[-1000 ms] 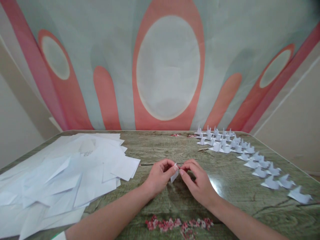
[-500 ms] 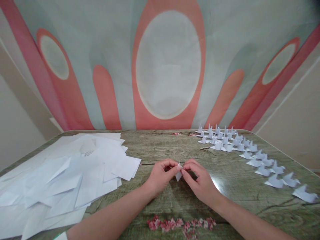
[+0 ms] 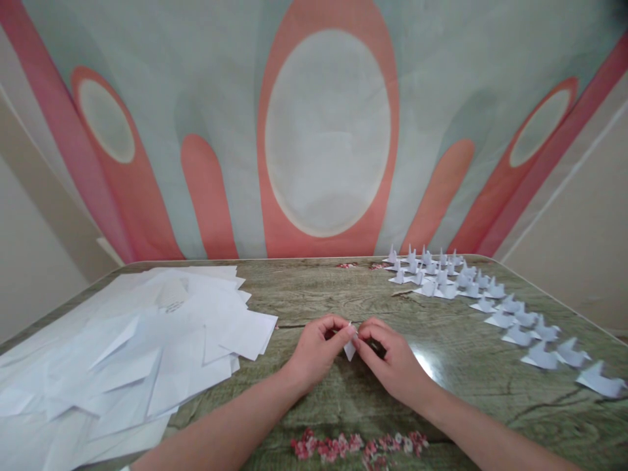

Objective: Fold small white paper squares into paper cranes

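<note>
Between my two hands, above the middle of the table, is a small folded white paper (image 3: 349,351) with a pointed lower end. My left hand (image 3: 321,345) pinches it from the left with thumb and forefinger. From the right, the thumb and forefinger of my right hand (image 3: 385,356) are closed on its other edge. My fingertips nearly meet and hide the paper's upper part, so its full shape does not show.
Loose white paper sheets (image 3: 191,347) lie in an overlapping heap on the left of the wood-patterned table (image 3: 304,288). Several folded paper birds (image 3: 540,355) stand in rows along the right side. A patterned backdrop (image 3: 328,131) hangs behind the table.
The view has tilted slightly. Both hands stay at the folded paper, with only small shifts of the fingers, and the right fingertips sit a little closer to the left ones.
</note>
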### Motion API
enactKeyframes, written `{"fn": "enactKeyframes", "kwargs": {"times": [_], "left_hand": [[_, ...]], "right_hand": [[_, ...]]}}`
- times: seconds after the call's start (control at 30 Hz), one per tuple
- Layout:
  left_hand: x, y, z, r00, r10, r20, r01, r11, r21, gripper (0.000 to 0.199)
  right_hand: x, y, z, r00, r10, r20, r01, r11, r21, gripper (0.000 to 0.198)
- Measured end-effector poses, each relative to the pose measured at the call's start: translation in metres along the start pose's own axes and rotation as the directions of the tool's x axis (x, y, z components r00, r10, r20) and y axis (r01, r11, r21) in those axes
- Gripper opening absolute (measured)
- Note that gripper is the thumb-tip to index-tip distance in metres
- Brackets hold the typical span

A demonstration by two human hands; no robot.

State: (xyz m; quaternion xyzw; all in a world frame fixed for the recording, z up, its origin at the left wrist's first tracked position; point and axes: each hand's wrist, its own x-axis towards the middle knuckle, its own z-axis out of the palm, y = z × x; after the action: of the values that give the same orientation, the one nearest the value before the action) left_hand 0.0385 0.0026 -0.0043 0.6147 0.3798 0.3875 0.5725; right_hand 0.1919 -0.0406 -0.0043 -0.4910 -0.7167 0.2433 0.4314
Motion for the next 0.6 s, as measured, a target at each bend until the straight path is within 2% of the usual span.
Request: {"fn": "enactKeyframes", "kwargs": {"times": [0.37, 0.6], "left_hand": [[0.0010, -0.0005, 0.0021, 1.000, 0.014, -0.001, -0.014, 1.000, 0.026, 0.023], [0.0008, -0.0020, 0.0022, 0.999, 0.002, -0.041, -0.001, 0.999, 0.040, 0.019]], "right_hand": [[0.0028, 0.0039, -0.0059, 0.996, 0.024, -0.083, -0.023, 1.000, 0.012, 0.018], [0.0020, 0.0062, -0.0014, 0.998, 0.046, -0.042, -0.045, 0.999, 0.031, 0.020]]}}
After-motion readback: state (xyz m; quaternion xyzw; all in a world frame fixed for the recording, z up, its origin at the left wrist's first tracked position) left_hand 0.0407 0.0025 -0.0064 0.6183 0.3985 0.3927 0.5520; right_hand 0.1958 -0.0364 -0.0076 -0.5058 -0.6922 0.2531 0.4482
